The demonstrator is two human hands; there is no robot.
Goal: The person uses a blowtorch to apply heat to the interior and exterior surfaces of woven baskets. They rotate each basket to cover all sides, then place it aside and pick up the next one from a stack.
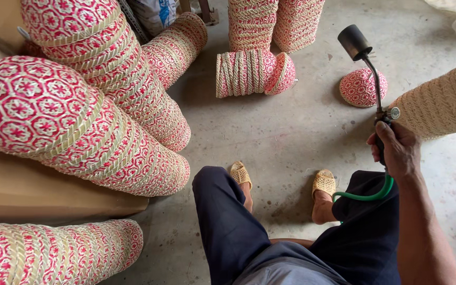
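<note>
One gas torch (368, 63), held upright in the right hand (397, 150): a thin, bent metal neck rising to a black cylindrical burner head at the top, a small round valve knob just above the fist, and one green hose (368, 196) looping from below the hand across the lap. The right hand's grip is closed fully round the torch handle, fingers wrapped, thumb side up. The left hand is out of sight, so its grip cannot be told. Just beside the torch, at the right edge, one pale, undyed woven stack (444, 103) leans in, partly cut off. Behind the torch neck, on the concrete floor (291, 137), one single red-and-white patterned woven cap (362, 87) lies dome up. Farther left on the floor, one short stack of the same red-and-white pieces (252, 71) lies on its side, with two upright stacks (273, 21) behind it. At the left, four long nested stacks (106, 142) lie tilted over brown cardboard (38, 195), each showing a hexagon-and-flower weave banded with natural straw; a fifth stack (54, 253) lies along the bottom left corner. The seated person shows two dark trouser legs and two tan woven slippers (241, 174), feet flat on the floor.
</note>
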